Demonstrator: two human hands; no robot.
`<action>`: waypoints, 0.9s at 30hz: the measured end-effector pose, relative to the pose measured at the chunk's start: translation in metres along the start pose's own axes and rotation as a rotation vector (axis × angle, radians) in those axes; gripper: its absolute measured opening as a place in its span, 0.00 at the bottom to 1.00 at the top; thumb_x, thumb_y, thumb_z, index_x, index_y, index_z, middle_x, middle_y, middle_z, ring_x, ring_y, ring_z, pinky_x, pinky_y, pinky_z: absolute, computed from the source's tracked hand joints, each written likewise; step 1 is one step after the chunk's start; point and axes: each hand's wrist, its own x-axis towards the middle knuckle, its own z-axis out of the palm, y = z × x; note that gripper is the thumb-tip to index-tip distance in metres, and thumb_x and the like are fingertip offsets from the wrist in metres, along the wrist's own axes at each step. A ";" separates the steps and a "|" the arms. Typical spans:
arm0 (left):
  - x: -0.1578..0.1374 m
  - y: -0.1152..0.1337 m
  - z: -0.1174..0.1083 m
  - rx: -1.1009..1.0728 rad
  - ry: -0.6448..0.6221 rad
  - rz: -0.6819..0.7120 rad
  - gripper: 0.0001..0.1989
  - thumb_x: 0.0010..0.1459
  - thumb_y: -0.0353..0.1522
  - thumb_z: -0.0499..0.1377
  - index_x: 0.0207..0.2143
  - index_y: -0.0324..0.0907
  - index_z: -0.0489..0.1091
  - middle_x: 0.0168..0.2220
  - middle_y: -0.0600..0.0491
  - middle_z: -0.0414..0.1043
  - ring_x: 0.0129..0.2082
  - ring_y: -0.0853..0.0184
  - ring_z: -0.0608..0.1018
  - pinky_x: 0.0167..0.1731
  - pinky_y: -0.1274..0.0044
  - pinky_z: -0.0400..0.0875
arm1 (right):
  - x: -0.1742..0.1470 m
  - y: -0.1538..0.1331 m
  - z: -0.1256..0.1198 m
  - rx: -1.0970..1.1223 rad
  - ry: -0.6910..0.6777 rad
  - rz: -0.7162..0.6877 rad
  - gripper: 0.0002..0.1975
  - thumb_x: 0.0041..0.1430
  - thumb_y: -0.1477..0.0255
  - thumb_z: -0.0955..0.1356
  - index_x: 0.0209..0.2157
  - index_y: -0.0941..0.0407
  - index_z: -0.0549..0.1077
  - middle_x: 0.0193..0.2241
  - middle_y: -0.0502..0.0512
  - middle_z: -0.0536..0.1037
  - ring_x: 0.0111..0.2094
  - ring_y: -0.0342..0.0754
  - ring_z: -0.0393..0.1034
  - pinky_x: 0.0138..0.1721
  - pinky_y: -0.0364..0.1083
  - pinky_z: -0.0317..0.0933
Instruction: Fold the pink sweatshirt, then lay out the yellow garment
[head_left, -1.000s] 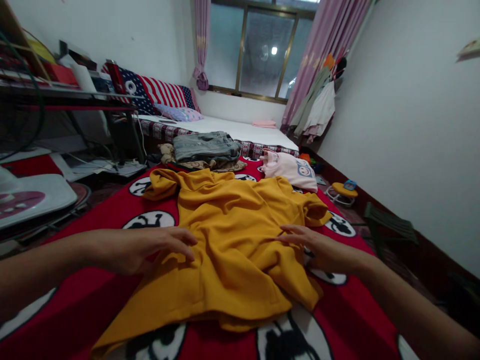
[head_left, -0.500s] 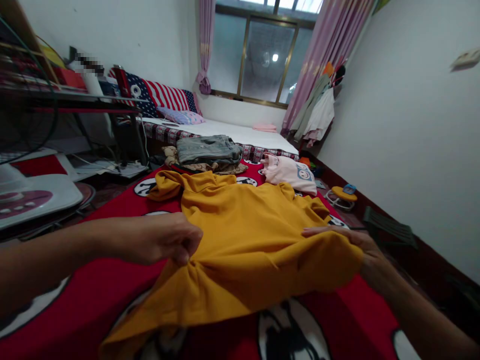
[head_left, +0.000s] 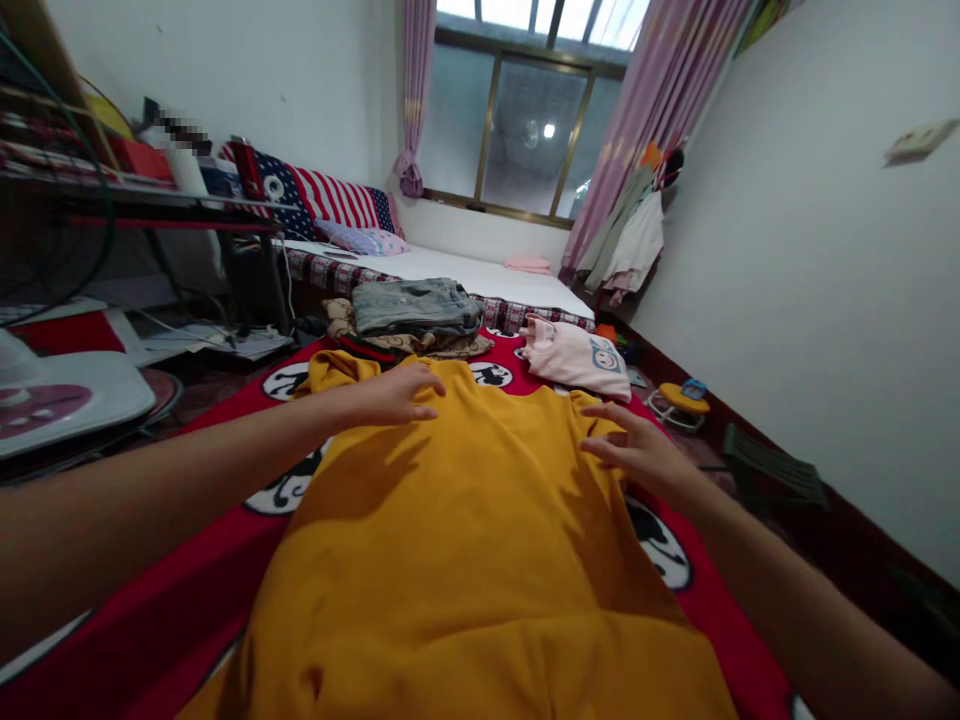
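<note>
Now both hands (L [head_left: 394,392], R [head_left: 637,452]) flat on yellow shirt [head_left: 480,540].

Mustard-yellow shirt [head_left: 480,520], red blanket [head_left: 187,580] with black-and-white faces, stars-and-stripes pillow [head_left: 322,195], pink curtains [head_left: 660,90]

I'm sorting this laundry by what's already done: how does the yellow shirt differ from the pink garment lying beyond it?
The yellow shirt is spread out flat and fills the near part of the red blanket; the pink garment lies bunched into a small bundle at the far end. The left hand and right hand rest open on the yellow shirt; nothing touches the pink garment. The yellow shirt is plain; the pink garment shows a smiley print. Both lie on the red blanket.
</note>
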 end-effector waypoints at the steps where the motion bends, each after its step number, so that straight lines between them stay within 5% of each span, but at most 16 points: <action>1: 0.014 -0.011 0.008 0.045 0.084 -0.079 0.24 0.55 0.36 0.59 0.53 0.37 0.68 0.56 0.41 0.67 0.55 0.57 0.70 0.54 0.72 0.63 | 0.013 0.006 0.010 -0.079 0.137 -0.001 0.30 0.50 0.68 0.70 0.56 0.57 0.68 0.45 0.62 0.77 0.40 0.54 0.75 0.40 0.50 0.70; 4: 0.041 -0.037 0.030 0.065 0.164 -0.386 0.30 0.55 0.40 0.59 0.58 0.37 0.61 0.54 0.38 0.68 0.53 0.54 0.72 0.49 0.71 0.67 | 0.044 0.031 0.033 -0.282 0.347 0.088 0.42 0.46 0.69 0.72 0.63 0.62 0.57 0.58 0.70 0.66 0.56 0.59 0.66 0.53 0.52 0.63; 7: 0.049 -0.049 0.048 0.048 0.193 -0.588 0.34 0.52 0.47 0.60 0.56 0.38 0.62 0.52 0.37 0.71 0.51 0.50 0.74 0.43 0.71 0.69 | 0.062 0.053 0.042 -0.383 0.311 0.258 0.53 0.46 0.60 0.74 0.66 0.66 0.47 0.58 0.75 0.65 0.58 0.63 0.64 0.54 0.53 0.61; 9: 0.049 -0.050 0.057 0.057 0.235 -0.635 0.34 0.50 0.50 0.60 0.54 0.39 0.65 0.51 0.38 0.72 0.50 0.49 0.75 0.41 0.70 0.69 | 0.068 0.061 0.044 -0.470 0.280 0.277 0.50 0.48 0.58 0.73 0.65 0.65 0.50 0.56 0.73 0.69 0.55 0.63 0.66 0.52 0.53 0.62; 13: 0.046 -0.044 0.062 0.055 0.290 -0.621 0.22 0.52 0.47 0.58 0.45 0.44 0.72 0.46 0.45 0.76 0.46 0.52 0.77 0.38 0.72 0.69 | 0.075 0.065 0.039 -0.625 0.248 0.198 0.21 0.55 0.66 0.67 0.50 0.58 0.72 0.43 0.64 0.78 0.46 0.59 0.73 0.45 0.49 0.63; 17: 0.049 -0.044 0.046 0.028 0.449 -0.485 0.15 0.53 0.38 0.57 0.42 0.43 0.73 0.40 0.49 0.78 0.42 0.58 0.77 0.39 0.75 0.68 | 0.084 0.065 0.014 -0.518 0.367 0.154 0.11 0.53 0.69 0.66 0.35 0.58 0.76 0.31 0.58 0.79 0.35 0.54 0.74 0.34 0.45 0.62; 20: 0.068 -0.044 0.021 0.004 0.608 -0.390 0.15 0.54 0.33 0.55 0.43 0.40 0.73 0.42 0.48 0.76 0.43 0.59 0.76 0.44 0.75 0.68 | 0.103 0.059 -0.007 -0.405 0.552 0.136 0.12 0.52 0.68 0.66 0.36 0.59 0.76 0.30 0.58 0.78 0.33 0.53 0.72 0.33 0.45 0.63; 23: 0.098 -0.037 0.002 -0.015 0.668 -0.424 0.18 0.55 0.29 0.55 0.49 0.37 0.69 0.49 0.44 0.71 0.51 0.58 0.72 0.53 0.73 0.64 | 0.125 0.046 -0.012 -0.353 0.704 0.175 0.20 0.52 0.70 0.66 0.47 0.61 0.72 0.39 0.62 0.78 0.40 0.55 0.73 0.41 0.47 0.64; 27: 0.121 -0.019 0.019 -0.035 0.553 -0.474 0.38 0.53 0.34 0.62 0.64 0.37 0.54 0.65 0.36 0.49 0.63 0.50 0.60 0.60 0.67 0.56 | 0.132 0.042 0.021 -0.349 0.555 0.292 0.40 0.56 0.64 0.66 0.65 0.67 0.50 0.59 0.75 0.63 0.59 0.61 0.61 0.56 0.54 0.57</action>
